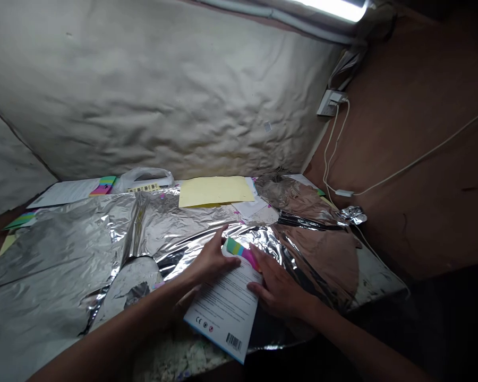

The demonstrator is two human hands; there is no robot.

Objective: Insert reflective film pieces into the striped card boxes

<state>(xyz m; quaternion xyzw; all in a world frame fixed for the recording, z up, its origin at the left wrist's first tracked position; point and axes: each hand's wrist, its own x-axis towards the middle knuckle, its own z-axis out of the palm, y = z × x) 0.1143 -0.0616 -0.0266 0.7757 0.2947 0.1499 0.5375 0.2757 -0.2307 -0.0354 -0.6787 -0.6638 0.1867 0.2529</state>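
Note:
A white printed card [227, 302] is held between my two hands above the front part of the table. Small text, a few symbols and a barcode show on its face, and its lower edge is blue. Across its top end lies a strip of coloured tabs [242, 253] in green, yellow, blue and pink. My left hand [212, 261] grips the card's upper left side, thumb over the face. On the upper right, my right hand [276, 284] has its fingers at the pink end of the strip and its thumb at the card's edge. The card's back is hidden.
Crinkled silver foil [175, 228] covers much of the table. Behind lie a yellow sheet [217, 191], a clear plastic bag [145, 178] and more coloured tabs [103, 185] on paper. At right, white cables [329, 154] run down from a wall socket [330, 102].

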